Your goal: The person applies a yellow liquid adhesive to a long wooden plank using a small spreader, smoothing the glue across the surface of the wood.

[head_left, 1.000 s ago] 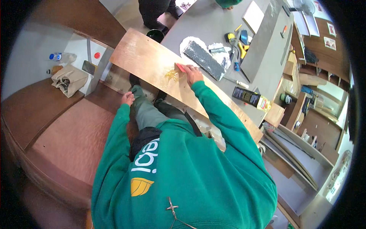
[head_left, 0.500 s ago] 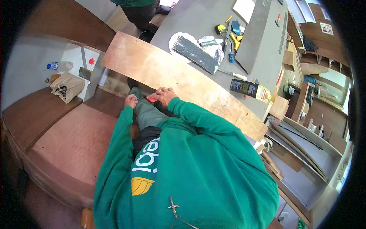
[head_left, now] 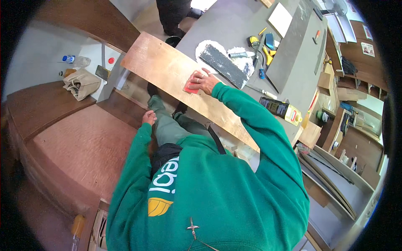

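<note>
A long pale wooden board [head_left: 144,56] lies slantwise before me along the near edge of the grey table. On its top face my right hand [head_left: 204,82] presses a piece of red sandpaper [head_left: 189,85], fingers bent over it. My left hand [head_left: 149,117] rests by my left leg with its fingers curled in; nothing shows in it. Just beyond the right hand, a dark flat block [head_left: 224,66] lies over a patch of white paste or powder [head_left: 205,45] on the table.
The grey table [head_left: 226,21] holds a tape measure [head_left: 253,40], a blue-handled screwdriver [head_left: 262,73], a putty knife [head_left: 268,94] and a black-and-yellow can [head_left: 279,109]. At left stand a brown curved bench [head_left: 83,146] and a cloth bag [head_left: 81,83]. A person's legs [head_left: 171,16] show beyond.
My right hand has moved from the board's near edge, up and right onto its face, with the red sandpaper. My left hand stays by my leg. The view has shifted a little.
</note>
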The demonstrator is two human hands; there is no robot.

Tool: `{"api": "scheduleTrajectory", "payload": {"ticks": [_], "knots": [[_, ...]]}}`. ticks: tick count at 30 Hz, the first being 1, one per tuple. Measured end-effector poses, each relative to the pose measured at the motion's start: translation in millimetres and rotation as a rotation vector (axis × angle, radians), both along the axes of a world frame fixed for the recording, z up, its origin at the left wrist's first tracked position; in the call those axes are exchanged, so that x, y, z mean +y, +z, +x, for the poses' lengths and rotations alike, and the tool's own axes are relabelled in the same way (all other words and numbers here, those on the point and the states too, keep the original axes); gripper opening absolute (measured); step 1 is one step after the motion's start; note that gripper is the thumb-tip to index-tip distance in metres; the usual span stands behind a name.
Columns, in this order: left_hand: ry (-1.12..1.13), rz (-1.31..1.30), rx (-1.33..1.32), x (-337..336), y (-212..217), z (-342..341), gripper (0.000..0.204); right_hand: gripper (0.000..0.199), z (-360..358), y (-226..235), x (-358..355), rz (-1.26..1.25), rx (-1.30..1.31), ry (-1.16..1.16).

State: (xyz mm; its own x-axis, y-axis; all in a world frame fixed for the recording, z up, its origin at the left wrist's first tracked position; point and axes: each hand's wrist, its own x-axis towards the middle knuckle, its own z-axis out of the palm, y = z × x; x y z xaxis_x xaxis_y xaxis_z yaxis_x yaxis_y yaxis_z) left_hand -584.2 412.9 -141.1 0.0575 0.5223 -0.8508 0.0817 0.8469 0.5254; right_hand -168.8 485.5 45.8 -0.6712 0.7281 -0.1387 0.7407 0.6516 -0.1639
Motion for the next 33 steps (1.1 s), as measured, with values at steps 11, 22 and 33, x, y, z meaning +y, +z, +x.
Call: {"api": "scheduleTrajectory", "payload": {"ticks": [11, 22, 33], "knots": [[-0.003, 0.061, -0.016, 3, 17, 3, 0.036, 0.054, 44, -10, 23, -0.105, -0.106, 0.008], [0.027, 0.020, 0.000, 12, 27, 15, 0.035, 0.051, 46, -3, -92, 0.036, -0.023, -0.399], [-0.221, 0.060, 0.082, 44, 64, 23, 0.035, 0.044, 18, -6, -66, 0.029, -0.002, -0.989]]}}
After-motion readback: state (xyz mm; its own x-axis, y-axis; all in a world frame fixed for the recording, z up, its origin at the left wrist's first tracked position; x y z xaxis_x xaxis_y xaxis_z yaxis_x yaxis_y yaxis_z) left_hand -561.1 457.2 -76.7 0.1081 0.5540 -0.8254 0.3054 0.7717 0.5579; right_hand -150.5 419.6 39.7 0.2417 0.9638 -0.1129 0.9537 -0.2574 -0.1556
